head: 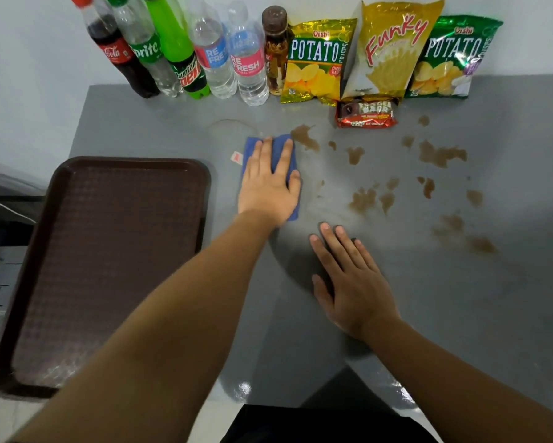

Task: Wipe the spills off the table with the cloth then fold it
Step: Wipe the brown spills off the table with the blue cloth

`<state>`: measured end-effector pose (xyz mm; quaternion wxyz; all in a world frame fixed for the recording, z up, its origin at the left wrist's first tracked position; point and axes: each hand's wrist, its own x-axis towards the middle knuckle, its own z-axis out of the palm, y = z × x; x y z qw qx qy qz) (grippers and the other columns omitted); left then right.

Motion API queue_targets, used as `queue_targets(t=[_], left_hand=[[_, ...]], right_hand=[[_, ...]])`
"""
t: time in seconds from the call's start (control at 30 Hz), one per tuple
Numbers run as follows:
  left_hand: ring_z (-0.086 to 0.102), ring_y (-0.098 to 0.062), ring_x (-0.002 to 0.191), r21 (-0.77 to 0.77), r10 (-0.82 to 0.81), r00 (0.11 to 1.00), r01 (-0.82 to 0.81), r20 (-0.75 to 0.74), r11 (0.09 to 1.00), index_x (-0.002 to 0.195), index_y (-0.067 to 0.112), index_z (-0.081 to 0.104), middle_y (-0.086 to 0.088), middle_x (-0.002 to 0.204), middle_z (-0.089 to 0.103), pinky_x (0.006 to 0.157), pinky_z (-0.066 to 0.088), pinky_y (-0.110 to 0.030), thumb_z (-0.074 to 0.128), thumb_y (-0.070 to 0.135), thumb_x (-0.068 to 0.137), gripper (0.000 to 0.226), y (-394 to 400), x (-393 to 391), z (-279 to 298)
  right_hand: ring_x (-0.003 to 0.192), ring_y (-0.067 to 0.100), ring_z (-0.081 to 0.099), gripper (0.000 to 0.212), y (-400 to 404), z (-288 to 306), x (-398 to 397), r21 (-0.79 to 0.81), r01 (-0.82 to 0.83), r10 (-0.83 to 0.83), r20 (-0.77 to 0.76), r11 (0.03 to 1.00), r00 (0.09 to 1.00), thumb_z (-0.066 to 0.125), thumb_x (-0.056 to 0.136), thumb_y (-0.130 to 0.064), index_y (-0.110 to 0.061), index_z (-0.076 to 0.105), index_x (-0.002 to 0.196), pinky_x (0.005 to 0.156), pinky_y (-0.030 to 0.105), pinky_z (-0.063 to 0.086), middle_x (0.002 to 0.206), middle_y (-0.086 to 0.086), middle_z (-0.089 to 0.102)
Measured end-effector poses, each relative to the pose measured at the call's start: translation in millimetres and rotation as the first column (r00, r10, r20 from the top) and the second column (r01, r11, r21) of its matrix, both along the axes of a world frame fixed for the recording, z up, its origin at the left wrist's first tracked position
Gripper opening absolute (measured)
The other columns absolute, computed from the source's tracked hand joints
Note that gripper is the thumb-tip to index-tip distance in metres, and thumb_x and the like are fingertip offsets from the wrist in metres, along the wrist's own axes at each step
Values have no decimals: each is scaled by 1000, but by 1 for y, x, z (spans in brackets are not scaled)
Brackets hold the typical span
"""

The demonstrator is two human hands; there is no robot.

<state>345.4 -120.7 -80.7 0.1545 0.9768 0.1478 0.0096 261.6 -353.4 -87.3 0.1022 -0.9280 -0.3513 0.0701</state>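
Observation:
A folded blue cloth (pixel 280 148) lies on the grey table (pixel 460 298), just left of the nearest brown spill (pixel 305 137). My left hand (pixel 268 183) presses flat on the cloth with straight, spread fingers. My right hand (pixel 348 282) rests flat on the bare table nearer to me, fingers straight. Several brown spill patches (pixel 441 155) spread over the right half of the table, from the snack packs down to the right (pixel 480 244). A wet, wiped-looking sheen shows left of and behind the cloth.
A dark brown tray (pixel 45 235) sits at the left. Along the back wall stand several bottles (pixel 185 59), three crisp bags (pixel 393 49) and a small chocolate bar pack (pixel 366 115). The table's front edge is near my body.

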Motion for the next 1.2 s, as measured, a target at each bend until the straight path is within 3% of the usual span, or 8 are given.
queue_targets(t=[0.1,0.23,0.5,0.67,0.8,0.9,1.03,1.2], left_hand=[[17,-34,158,20,2,997,-4,72,1000,164,22,26,-16,169,23,129,12,-44,39,43,106,63,-18,-38,-4],[13,-35,159,23,156,987,-157,49,987,165,23,23,-15,171,18,128,14,-47,34,47,105,65,-7,-61,-10],[4,-36,159,30,347,936,-346,-60,938,167,24,10,-19,172,7,129,1,-47,29,48,106,68,57,31,-3],[4,-35,159,61,193,977,-188,-89,980,166,24,10,-17,172,9,129,1,-45,27,47,106,67,78,64,1],[13,-35,158,48,-50,999,51,-20,998,165,23,21,-17,170,19,129,9,-43,33,44,107,63,60,48,4],[18,-36,157,49,-91,995,89,33,995,164,20,27,-19,168,25,129,13,-46,37,42,106,63,36,24,1],[17,-37,157,28,37,997,-39,68,999,164,21,25,-18,169,23,129,12,-47,39,45,106,64,30,-3,-7],[8,-37,159,45,285,959,-285,-5,958,166,22,13,-20,171,11,129,3,-46,31,50,105,70,53,15,-9]], right_hand=[[160,22,14,65,-1,-2,-1,84,23,-25,24,996,999,43,104,-42,-20,28,162,128,47,22,171,4,21],[159,23,16,63,-3,-6,-1,133,12,-18,50,991,999,45,104,-42,-19,30,162,126,49,24,171,5,23],[160,19,8,67,-2,-8,0,42,11,-12,21,999,1000,36,105,-47,-22,19,164,130,41,14,173,1,13],[160,16,6,68,-1,-8,-2,47,30,-31,21,998,999,37,104,-47,-23,17,165,130,39,13,174,0,11],[160,16,6,67,-2,-8,-1,37,24,-24,13,999,1000,36,104,-47,-23,18,165,130,39,14,174,-1,11],[161,18,5,68,-1,-8,0,33,15,-15,3,999,1000,37,104,-47,-22,17,165,130,42,16,174,0,10],[161,19,5,70,-1,-7,1,29,16,-16,-1,999,1000,37,104,-47,-23,14,165,130,43,15,174,0,9],[161,19,4,70,-1,-9,1,26,9,-9,11,1000,1000,36,105,-48,-23,12,165,130,39,8,174,-1,6]])
